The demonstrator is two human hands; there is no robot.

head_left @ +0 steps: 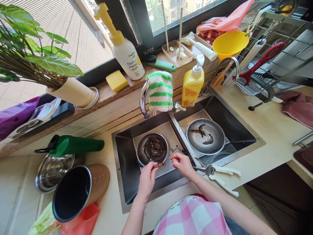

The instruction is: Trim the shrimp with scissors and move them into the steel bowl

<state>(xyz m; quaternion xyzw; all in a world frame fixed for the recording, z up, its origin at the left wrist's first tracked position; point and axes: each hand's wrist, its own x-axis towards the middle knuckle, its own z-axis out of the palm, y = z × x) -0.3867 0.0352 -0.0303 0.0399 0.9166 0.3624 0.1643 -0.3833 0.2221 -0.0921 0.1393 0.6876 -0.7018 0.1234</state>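
Observation:
My left hand [147,176] pinches a dark shrimp [159,165] at the near edge of the left pan. My right hand [183,164] is closed a little to the right, a small reddish bit [174,158] showing at its fingertips; its exact kind is unclear. A heap of dark shrimp [154,148] lies in the left pan [167,148], inside the left sink basin. A few curled shrimp [208,139] rest in the right pan [215,130], in the other basin. Dark scraps [178,150] stick to the basin floor beyond my right hand.
White-handled kitchen shears [210,169] lie across the sink's front rim. A striped cloth [160,91] hangs over the faucet [143,101]. A yellow soap bottle [193,85] stands behind the basins. At left are a dark-lined pot [73,192] and a green bottle [78,145].

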